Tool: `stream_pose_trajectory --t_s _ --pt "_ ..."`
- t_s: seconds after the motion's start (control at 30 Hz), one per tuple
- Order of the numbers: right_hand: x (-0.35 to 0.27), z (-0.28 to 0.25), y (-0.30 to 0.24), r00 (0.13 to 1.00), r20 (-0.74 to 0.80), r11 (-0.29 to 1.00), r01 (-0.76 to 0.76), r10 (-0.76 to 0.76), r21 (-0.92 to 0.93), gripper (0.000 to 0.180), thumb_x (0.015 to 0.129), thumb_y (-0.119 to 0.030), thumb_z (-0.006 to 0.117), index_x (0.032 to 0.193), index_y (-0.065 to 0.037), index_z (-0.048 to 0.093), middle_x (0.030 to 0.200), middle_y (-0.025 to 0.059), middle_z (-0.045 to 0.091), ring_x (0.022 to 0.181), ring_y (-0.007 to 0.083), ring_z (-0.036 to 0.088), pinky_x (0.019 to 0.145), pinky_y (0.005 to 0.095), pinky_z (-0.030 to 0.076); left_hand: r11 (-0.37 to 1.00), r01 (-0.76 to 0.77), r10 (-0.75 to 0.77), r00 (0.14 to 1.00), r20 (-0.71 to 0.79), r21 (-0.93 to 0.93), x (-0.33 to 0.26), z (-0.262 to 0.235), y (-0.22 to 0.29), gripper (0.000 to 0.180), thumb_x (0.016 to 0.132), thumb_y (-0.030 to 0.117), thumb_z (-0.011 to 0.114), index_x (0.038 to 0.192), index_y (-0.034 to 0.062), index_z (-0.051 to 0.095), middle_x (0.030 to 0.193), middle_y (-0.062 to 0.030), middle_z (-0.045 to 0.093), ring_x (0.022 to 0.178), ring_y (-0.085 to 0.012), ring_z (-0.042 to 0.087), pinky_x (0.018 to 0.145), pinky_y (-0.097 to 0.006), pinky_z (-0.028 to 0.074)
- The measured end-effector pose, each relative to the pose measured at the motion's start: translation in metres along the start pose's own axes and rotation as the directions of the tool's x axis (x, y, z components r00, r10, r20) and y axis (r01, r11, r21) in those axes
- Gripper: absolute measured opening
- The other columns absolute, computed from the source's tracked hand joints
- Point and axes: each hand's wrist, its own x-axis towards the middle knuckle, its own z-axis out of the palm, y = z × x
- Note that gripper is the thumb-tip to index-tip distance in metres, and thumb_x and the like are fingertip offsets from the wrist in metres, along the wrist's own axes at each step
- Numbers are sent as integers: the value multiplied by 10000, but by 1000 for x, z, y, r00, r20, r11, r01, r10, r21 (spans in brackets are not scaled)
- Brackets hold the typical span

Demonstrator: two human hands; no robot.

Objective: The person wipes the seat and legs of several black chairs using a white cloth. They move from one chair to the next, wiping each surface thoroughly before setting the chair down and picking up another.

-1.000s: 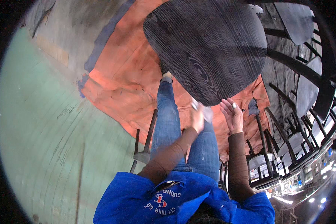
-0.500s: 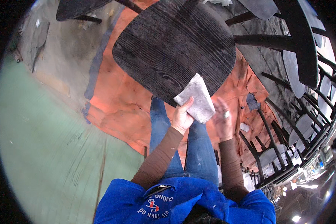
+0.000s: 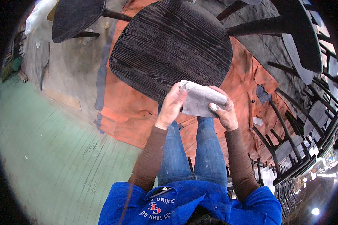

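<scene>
A folded whitish-grey sheet (image 3: 199,98), perhaps sandpaper or cloth, is held between my two hands in front of my knees. My left hand (image 3: 171,106) grips its left end, with the fingertips partly hidden behind it. On the right side, my right hand (image 3: 226,109) pinches the sheet, thumb on its face and fingers along the top edge. Something white is wrapped round that thumb. Just beyond the sheet is a dark, wood-grained chair seat (image 3: 169,47); the sheet overlaps its near edge in view, and I cannot tell whether they touch.
An orange covering (image 3: 127,108) lies under the chair, beside a green floor (image 3: 56,150). Another dark chair part (image 3: 77,18) stands at far left. Dark chair backrests and legs (image 3: 302,41) crowd the right side. A small white piece (image 3: 257,121) lies on the orange covering.
My right hand, free and blurred before, has taken hold of the sheet's right side. The sheet has turned more level, and my left hand has shifted to its left end.
</scene>
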Motion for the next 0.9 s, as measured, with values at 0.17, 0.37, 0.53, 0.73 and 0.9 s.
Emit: stream_pose_trajectory --t_s 0.17,0.37,0.53,0.73,0.9 --pt "8 -7 -4 995 78 997 70 -67 -39 582 974 -451 531 1355 -11 505 1238 101 604 1163 190 542 1019 331 401 865 -85 95 995 5 494 -4 29 5 515 977 378 582 1295 3 431 1154 -140 590 1059 -207 578 922 -354 463" --pt "2 -28 20 992 68 990 -103 109 -94 646 970 -517 509 1281 48 535 1180 95 617 1113 172 547 974 320 422 980 26 -14 998 -65 197 -9 26 -5 393 957 270 639 1241 17 539 1133 -56 627 1040 -139 581 920 -304 465" --pt "-20 2 45 999 -40 693 5 35 721 812 859 -618 611 1390 -29 438 1360 119 521 1295 244 456 1078 430 358 989 -73 44 976 -211 -131 -2 26 -10 336 953 250 649 1191 23 584 1126 -26 631 1013 -98 572 913 -283 464" --pt "3 46 33 965 -258 819 120 36 562 489 816 -106 756 1251 -43 542 1200 96 615 1154 201 570 980 363 454 998 51 -43 986 -163 49 -2 41 -12 282 952 214 651 1142 7 623 1074 -16 651 981 -89 581 875 -265 480" --pt "43 42 5 957 -273 955 165 -95 246 289 885 -122 707 1141 -18 619 1071 51 678 986 157 626 888 309 491 994 -95 107 962 -253 58 11 21 -8 302 961 210 638 1174 -1 607 1074 -16 637 986 -89 575 875 -248 475"
